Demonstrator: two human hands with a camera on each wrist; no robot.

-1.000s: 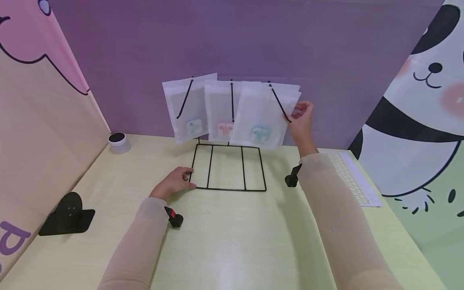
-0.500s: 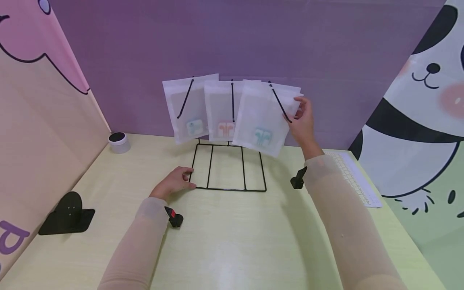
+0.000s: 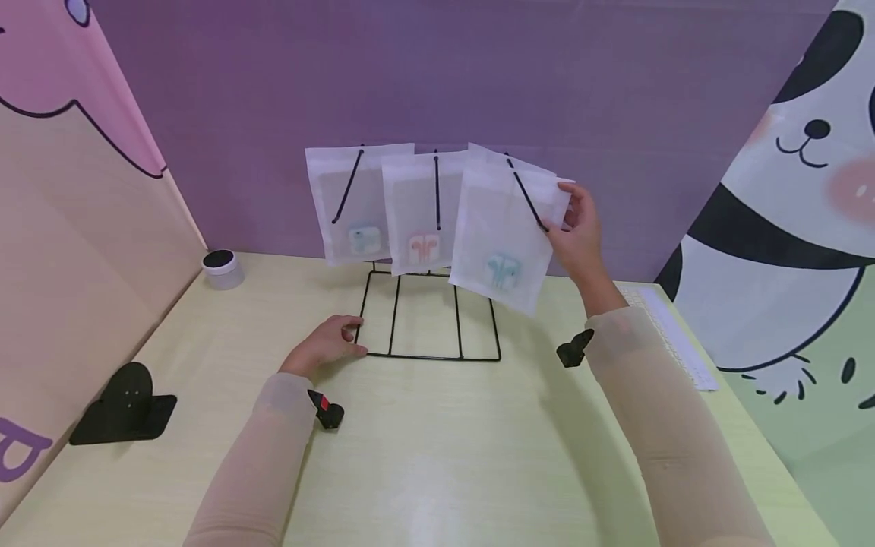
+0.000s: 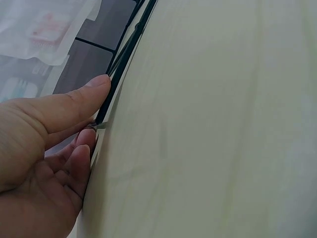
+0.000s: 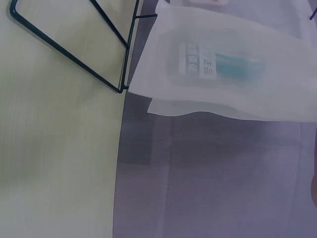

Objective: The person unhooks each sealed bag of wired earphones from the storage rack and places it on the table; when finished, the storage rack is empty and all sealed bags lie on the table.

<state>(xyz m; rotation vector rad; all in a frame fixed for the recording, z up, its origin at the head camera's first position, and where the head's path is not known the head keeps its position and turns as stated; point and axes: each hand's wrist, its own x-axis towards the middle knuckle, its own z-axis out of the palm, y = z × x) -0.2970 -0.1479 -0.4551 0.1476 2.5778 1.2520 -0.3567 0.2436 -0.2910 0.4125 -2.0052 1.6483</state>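
Note:
A black wire display rack (image 3: 424,358) stands at the back of the table, with frosted white pouches hanging on its three hooks. My left hand (image 3: 321,346) grips the front left corner of its base; the left wrist view shows thumb and fingers around the wire (image 4: 130,47). On the right hook hangs a frosted pouch (image 3: 487,220) with a teal earphone picture, another pouch behind it. My right hand (image 3: 581,235) pinches its right edge beside the hook's tip. The middle pouch (image 3: 410,201) shows pink earphones, the left pouch (image 3: 331,190) a blue picture.
A white keyboard (image 3: 673,334) lies at the right edge, partly behind the right sleeve. At the left are a black-topped white jar (image 3: 223,270) and a black metal stand (image 3: 126,406). A purple backdrop (image 3: 437,76) rises behind the rack.
The front right pouch has come forward along its hook, its lower edge swinging down and right. My right hand has moved slightly right with it. The left hand keeps its place on the base.

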